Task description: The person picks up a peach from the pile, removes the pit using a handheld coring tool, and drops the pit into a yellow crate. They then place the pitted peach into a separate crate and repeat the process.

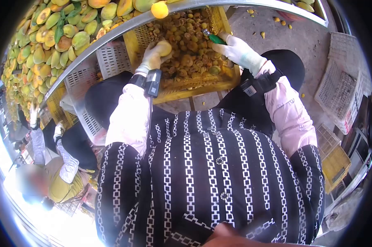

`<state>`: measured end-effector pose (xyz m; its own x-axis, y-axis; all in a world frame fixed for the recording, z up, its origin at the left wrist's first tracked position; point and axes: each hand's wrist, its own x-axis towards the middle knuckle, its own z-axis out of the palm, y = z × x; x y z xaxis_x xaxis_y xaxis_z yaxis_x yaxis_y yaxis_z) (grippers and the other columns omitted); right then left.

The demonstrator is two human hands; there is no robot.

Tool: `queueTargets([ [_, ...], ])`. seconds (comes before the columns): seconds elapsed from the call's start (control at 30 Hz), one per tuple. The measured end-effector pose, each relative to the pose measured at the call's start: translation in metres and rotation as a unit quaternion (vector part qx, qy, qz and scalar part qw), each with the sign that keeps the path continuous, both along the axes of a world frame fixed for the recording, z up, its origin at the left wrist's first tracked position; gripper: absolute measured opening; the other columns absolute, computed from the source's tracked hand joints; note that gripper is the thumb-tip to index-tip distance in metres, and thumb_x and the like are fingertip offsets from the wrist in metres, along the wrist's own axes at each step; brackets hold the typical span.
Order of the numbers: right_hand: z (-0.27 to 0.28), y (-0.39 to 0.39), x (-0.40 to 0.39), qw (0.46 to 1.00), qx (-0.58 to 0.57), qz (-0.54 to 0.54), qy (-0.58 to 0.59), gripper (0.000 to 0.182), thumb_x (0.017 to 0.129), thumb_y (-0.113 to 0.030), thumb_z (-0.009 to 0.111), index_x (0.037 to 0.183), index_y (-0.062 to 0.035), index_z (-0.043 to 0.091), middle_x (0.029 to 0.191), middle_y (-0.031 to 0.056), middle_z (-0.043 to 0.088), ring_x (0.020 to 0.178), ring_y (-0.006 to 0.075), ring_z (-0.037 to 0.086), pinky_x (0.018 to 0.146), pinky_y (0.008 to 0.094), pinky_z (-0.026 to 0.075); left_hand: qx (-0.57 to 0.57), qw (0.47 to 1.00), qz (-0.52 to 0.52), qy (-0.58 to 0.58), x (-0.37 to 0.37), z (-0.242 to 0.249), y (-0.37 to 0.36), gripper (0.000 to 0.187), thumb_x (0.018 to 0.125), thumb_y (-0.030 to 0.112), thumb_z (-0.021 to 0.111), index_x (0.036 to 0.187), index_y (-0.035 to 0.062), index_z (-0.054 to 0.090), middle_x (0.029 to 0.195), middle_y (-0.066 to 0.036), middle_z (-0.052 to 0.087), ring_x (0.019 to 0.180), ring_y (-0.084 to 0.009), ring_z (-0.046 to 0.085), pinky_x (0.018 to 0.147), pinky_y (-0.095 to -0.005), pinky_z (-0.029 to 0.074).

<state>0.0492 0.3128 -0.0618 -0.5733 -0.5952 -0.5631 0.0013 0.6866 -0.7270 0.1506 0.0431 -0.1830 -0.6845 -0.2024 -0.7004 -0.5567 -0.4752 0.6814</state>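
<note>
In the head view, my left hand (153,56), in a white glove, is closed around a pale yellow peach (164,48). It is over the left side of a yellow plastic crate (165,97). My right hand (238,52), also gloved, grips a pitting tool (215,39) with a green handle and a small metal end pointing left over the crate. Brown-orange peach pits and scraps (186,45) fill the crate, which sits between my knees. The tool and the peach are apart.
A metal-edged table (112,33) piled with green-yellow peaches (50,41) curves across the upper left, with one orange fruit (160,10) on its rim. White crates (112,59) stand beneath. A co-worker (66,173) sits at lower left. More crates (338,82) stand right; scraps dot the floor.
</note>
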Motion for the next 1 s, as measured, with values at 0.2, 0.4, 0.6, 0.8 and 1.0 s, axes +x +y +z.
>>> queueTargets([
  [0.2, 0.006, -0.002, 0.006, 0.999, -0.003, -0.033, 0.003, 0.045, 0.088, -0.032, 0.057, 0.120, -0.0010, 0.053, 0.073, 0.0118, 0.060, 0.058, 0.0210, 0.060, 0.056, 0.0317, 0.048, -0.248, 0.918, -0.284, -0.121, 0.014, -0.096, -0.025, 0.033, 0.081, 0.032, 0.062, 0.106, 0.0097, 0.068, 0.090, -0.012, 0.069, 0.080, -0.0227, 0.067, 0.077, -0.0309, 0.051],
  [0.4, 0.009, -0.010, 0.011, 0.995, 0.016, -0.062, 0.076, 0.042, 0.088, -0.034, 0.055, 0.115, -0.0013, 0.057, 0.076, 0.0199, 0.064, 0.073, 0.0329, 0.066, 0.068, 0.0381, 0.051, -0.435, 0.790, -0.429, -0.048, 0.002, -0.100, 0.015, 0.034, 0.080, 0.030, 0.056, 0.108, 0.0145, 0.066, 0.108, -0.013, 0.066, 0.103, -0.0304, 0.062, 0.089, -0.0404, 0.048],
  [0.6, 0.002, -0.018, 0.014, 0.995, 0.029, -0.077, 0.064, 0.039, 0.089, -0.033, 0.056, 0.116, -0.0054, 0.057, 0.082, 0.0231, 0.064, 0.081, 0.0343, 0.066, 0.073, 0.0385, 0.051, -0.439, 0.721, -0.533, -0.063, -0.015, -0.109, 0.039, 0.049, 0.073, 0.046, 0.065, 0.106, 0.0092, 0.067, 0.105, -0.017, 0.067, 0.102, -0.0331, 0.062, 0.086, -0.0430, 0.048],
  [0.8, 0.007, -0.018, 0.018, 0.993, 0.021, -0.043, 0.111, 0.037, 0.089, -0.033, 0.056, 0.114, -0.0058, 0.058, 0.080, 0.0215, 0.064, 0.079, 0.0350, 0.066, 0.071, 0.0385, 0.052, -0.397, 0.682, -0.614, -0.015, -0.006, -0.092, 0.036, 0.065, 0.063, 0.047, 0.074, 0.114, 0.0078, 0.062, 0.108, -0.018, 0.066, 0.103, -0.0333, 0.061, 0.087, -0.0398, 0.048],
  [1.0, 0.009, -0.021, 0.016, 0.996, 0.051, -0.038, 0.060, 0.037, 0.089, -0.033, 0.056, 0.112, -0.0056, 0.057, 0.072, 0.0213, 0.062, 0.073, 0.0358, 0.065, 0.065, 0.0399, 0.051, -0.353, 0.729, -0.577, -0.108, 0.026, -0.101, 0.070, 0.073, 0.062, 0.038, 0.079, 0.122, 0.0036, 0.057, 0.112, -0.021, 0.064, 0.105, -0.0329, 0.062, 0.093, -0.0381, 0.047],
])
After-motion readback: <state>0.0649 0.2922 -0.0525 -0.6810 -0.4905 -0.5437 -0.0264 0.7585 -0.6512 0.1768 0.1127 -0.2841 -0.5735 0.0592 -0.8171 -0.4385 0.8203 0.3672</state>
